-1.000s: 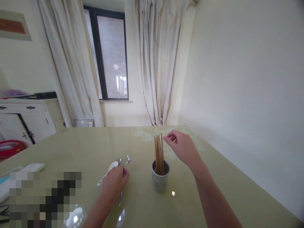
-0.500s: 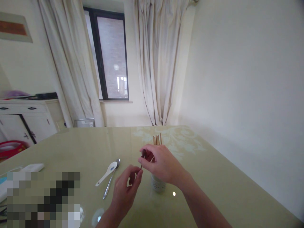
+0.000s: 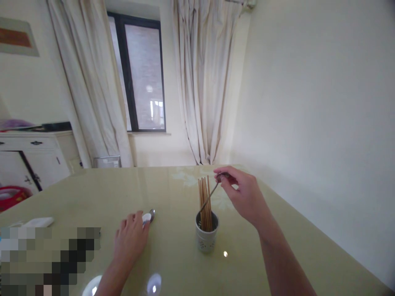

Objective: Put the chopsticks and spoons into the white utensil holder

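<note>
A small white holder point(image 3: 206, 239) stands on the green table point(image 3: 173, 189) with several wooden chopsticks point(image 3: 204, 201) upright in it. My right hand point(image 3: 243, 195) hovers just above and right of it, pinching the bowl end of a metal spoon point(image 3: 212, 192) whose handle slants down into the holder. My left hand point(image 3: 131, 240) lies on the table to the left, fingers over a white ceramic spoon point(image 3: 145, 216) and another metal spoon point(image 3: 152, 213); only their tips show.
A white wall runs along the table's right side. Curtains and a dark window are behind. A white cabinet point(image 3: 33, 158) and a red basin point(image 3: 10, 196) stand at the left. A white object point(image 3: 37, 222) lies at the table's left edge.
My right hand took the metal spoon from my left and carried it up over the holder, handle down. My left hand dropped back onto the spoons on the table.
</note>
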`<state>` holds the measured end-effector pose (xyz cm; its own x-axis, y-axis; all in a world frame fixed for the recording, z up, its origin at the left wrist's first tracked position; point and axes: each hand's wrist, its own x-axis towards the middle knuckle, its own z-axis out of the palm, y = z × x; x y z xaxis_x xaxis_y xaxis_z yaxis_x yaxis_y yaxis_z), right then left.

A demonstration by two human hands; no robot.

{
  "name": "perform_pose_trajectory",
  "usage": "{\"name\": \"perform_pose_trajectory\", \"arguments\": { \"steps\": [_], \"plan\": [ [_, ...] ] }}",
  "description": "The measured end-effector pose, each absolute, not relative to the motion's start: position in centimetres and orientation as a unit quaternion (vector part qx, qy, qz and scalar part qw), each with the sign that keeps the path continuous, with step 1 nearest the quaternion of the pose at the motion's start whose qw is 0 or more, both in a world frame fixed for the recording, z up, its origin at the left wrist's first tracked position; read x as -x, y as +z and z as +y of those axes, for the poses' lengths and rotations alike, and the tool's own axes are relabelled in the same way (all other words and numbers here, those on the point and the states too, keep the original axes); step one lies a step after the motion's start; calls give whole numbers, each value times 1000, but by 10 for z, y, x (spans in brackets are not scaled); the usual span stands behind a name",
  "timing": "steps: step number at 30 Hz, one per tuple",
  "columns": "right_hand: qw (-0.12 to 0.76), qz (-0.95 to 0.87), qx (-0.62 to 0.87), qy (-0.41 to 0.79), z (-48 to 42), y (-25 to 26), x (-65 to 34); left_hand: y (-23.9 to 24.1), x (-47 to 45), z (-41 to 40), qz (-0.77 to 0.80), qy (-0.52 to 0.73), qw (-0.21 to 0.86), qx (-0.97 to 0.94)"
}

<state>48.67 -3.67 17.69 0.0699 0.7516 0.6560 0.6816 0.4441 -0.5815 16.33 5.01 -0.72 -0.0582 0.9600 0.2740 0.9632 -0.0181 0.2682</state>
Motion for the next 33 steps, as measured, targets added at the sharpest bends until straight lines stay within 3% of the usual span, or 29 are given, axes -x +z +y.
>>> {"name": "perform_pose_trajectory", "arguments": {
  "steps": [5, 14, 17, 22, 25, 28, 33],
  "plan": [
    [380, -732, 563, 55, -16, 161, -479, -28, -155, 53, -715, -82, 23, 694],
    [244, -749, 613, 61, 5, 135, -467, -27, -150, 62, -700, -172, 19, 693],
    [228, -743, 628, 45, 6, 135, -464, -25, -159, 63, -678, -276, -9, 681],
    [216, -734, 643, 35, 3, 140, -466, -16, -201, 48, -567, -470, -175, 653],
    [276, -737, 617, 29, -7, 149, -464, -7, -231, 24, -528, -536, -230, 617],
    [331, -769, 539, 97, -19, 153, -452, -1, -254, -2, -476, -592, -303, 576],
    [280, -823, 469, 156, -25, 146, -425, 5, -270, -29, -394, -664, -337, 539]
  ]
}}
